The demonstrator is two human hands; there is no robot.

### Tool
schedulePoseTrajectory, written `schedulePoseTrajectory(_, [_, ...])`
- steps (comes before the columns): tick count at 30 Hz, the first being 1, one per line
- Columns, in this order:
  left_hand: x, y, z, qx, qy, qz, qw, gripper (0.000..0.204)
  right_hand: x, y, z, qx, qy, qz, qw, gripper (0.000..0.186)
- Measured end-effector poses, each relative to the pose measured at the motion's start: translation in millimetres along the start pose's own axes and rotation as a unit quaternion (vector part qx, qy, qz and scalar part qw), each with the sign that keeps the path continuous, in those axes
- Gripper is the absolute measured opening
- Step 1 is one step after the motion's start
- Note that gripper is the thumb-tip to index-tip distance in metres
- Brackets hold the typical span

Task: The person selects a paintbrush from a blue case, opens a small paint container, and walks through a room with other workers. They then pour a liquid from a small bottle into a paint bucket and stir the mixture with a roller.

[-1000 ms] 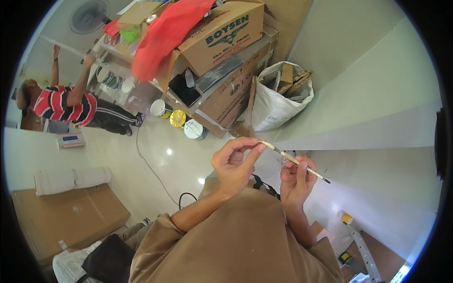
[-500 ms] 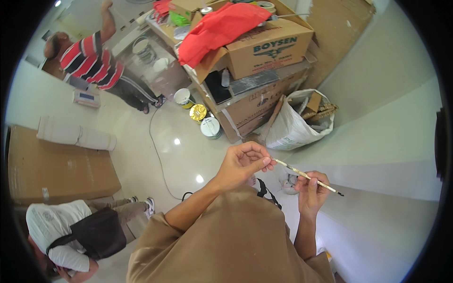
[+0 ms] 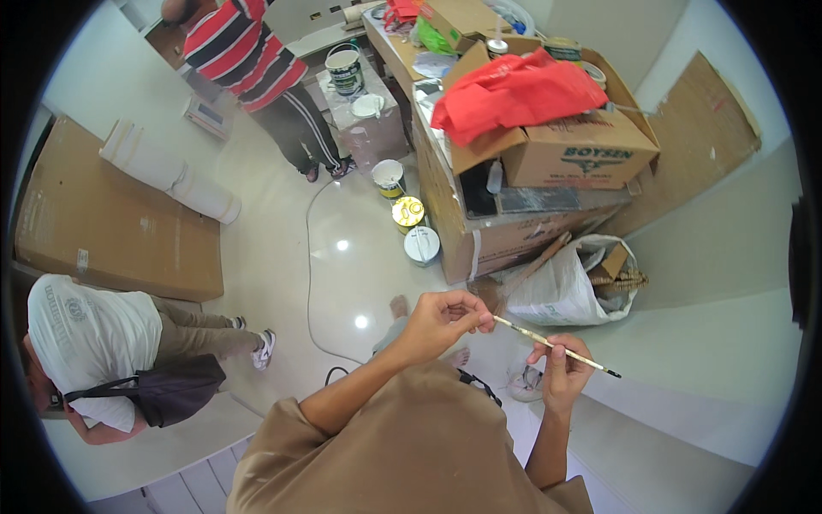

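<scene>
A thin artist's paintbrush [image 3: 523, 331] with a pale, stained handle spans the gap between my two hands, sloping down to the right. My left hand [image 3: 438, 327] pinches the handle's left end between thumb and fingertips. Closer to the dark tip, my right hand [image 3: 562, 367] grips it with thumb and fingers, and the black bristle end sticks out past that hand. Both hands are held up in front of my brown shirt, above the floor.
Paint cans [image 3: 422, 245] stand beside a carton-covered table bearing an open cardboard box [image 3: 569, 154] and a red bag [image 3: 518, 94]. A white sack [image 3: 552, 295] of scraps leans there. A cable [image 3: 309, 274] crosses the floor. Two people stand at left, one in a striped shirt [image 3: 242, 56].
My view has swung left, so the room's contents sit farther right and lower. Both hands keep their grip on the paintbrush. The striped-shirt person's raised arm is now out of frame.
</scene>
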State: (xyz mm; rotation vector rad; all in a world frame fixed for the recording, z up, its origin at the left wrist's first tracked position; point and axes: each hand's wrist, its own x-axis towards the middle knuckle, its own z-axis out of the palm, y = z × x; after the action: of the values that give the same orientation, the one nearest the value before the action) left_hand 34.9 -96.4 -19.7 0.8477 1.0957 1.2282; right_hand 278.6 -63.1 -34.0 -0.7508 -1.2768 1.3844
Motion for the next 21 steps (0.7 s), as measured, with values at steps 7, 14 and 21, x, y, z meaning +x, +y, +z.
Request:
schedulePoseTrajectory(7, [-1.9, 20.5, -80.4, -0.066, 0.004, 0.016, 0.998, 0.02, 51.1, 21.9, 72.2, 0.006, -0.075, 0.026, 0.997, 0.015])
schedulePoseTrajectory(14, [0.0, 35.2, -205.0, -0.007, 0.032, -0.002, 0.999, 0.019, 97.5, 61.1, 180.2, 0.007, -0.125, 0.083, 0.989, 0.013])
schedulePoseTrajectory(21, [0.3, 41.8, -286.3, 0.008, 0.035, -0.048, 0.998, 0.016, 113.9, 90.7, 248.7, 0.0, -0.117, 0.137, 0.984, 0.014])
